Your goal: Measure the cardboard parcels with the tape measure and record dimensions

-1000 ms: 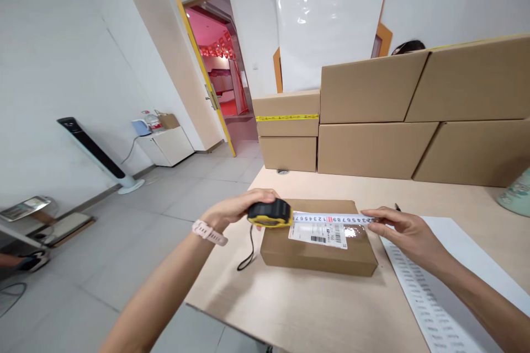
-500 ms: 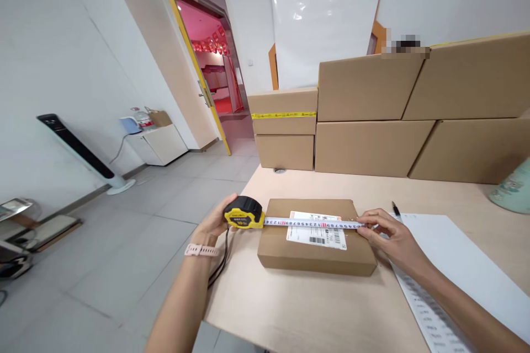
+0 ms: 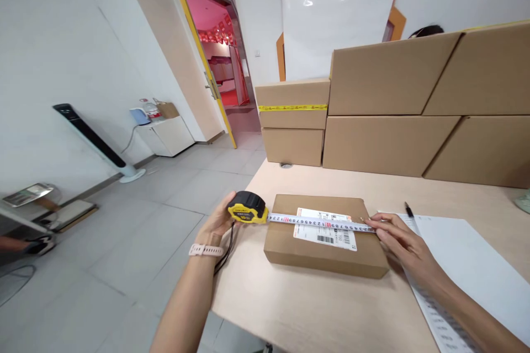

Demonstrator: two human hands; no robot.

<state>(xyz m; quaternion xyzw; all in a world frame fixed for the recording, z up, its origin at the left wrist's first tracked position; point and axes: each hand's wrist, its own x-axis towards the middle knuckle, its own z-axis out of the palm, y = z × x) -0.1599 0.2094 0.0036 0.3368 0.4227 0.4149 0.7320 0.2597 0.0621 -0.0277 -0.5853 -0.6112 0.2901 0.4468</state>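
Note:
My left hand (image 3: 219, 220) is closed around a black and yellow tape measure (image 3: 247, 208) at the left side of a cardboard box (image 3: 290, 248). Its white blade (image 3: 310, 221) stretches across the top of the box, over a white shipping label (image 3: 325, 236). At the box's right edge, my right hand (image 3: 399, 237) pinches the far end of the blade; the fingers cover its tip. A dark wrist cord (image 3: 227, 251) hangs from the tape measure beside my left wrist.
Printed paper sheets (image 3: 467, 253) and a black pen (image 3: 409, 209) lie right of the box. Large cardboard boxes (image 3: 389, 143) are stacked along the table's back. Part of a person's head (image 3: 428, 31) shows behind them. The table (image 3: 314, 309) ends at the left, above a tiled floor.
The camera view has shifted, so the scene sits slightly differently. Both hands still hold the stretched tape across the box, with little other movement visible.

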